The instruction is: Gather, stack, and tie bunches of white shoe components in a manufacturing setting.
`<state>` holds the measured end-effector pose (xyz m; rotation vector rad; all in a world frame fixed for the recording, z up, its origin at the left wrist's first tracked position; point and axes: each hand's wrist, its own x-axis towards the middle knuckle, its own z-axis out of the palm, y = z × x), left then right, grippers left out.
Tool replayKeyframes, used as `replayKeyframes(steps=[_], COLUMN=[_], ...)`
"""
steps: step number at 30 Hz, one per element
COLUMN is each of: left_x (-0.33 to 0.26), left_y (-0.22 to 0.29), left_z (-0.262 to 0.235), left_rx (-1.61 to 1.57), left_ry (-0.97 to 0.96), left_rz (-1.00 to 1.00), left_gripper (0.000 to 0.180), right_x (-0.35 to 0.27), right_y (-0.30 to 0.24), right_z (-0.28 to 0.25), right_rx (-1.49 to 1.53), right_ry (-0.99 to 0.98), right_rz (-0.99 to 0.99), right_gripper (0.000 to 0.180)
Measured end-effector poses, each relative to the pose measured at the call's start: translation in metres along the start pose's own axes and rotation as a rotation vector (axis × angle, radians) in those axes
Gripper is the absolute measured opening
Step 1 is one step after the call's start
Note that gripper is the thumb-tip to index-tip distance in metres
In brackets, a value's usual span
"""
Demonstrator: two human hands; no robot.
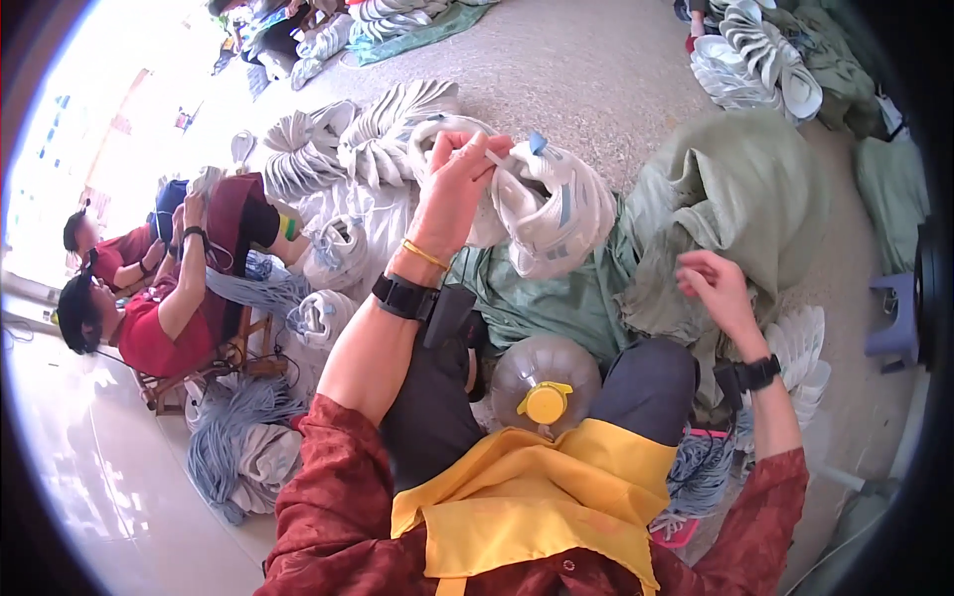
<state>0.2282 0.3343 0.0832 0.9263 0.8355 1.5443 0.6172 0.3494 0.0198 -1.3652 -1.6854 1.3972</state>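
Observation:
My left hand (459,194) is raised in front of me, its fingers pinched on a thin white shoelace (494,157). Just right of it is a white shoe upper (556,214) with blue-grey stripes and a blue tongue tip. More white uppers are stacked behind that hand. My right hand (717,290) hovers over the edge of a grey-green sack (740,189), fingers loosely curled and apart, with nothing visible in them. A green woven sheet (571,298) lies under the striped upper, in front of my knees.
A clear plastic jug with a yellow cap (545,402) stands between my legs. Bundles of blue-grey laces (234,437) and white uppers (323,318) lie at left. Two people in red sit there, one on a wooden chair. A blue stool (894,318) stands at far right.

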Motion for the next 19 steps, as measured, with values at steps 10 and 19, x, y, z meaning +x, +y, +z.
replayKeyframes(steps=[10, 19], left_x=[-0.001, 0.01], left_y=[0.001, 0.027], left_z=[-0.025, -0.052], left_rx=[0.274, 0.728], left_ry=[0.16, -0.095], left_rz=[-0.142, -0.341], left_gripper=[0.017, 0.015], right_x=[0.058, 0.077], right_y=[-0.015, 0.022], right_z=[0.047, 0.045], right_rx=[-0.096, -0.03], right_ry=[-0.2, -0.208], right_rz=[-0.07, -0.059], right_gripper=[0.022, 0.022])
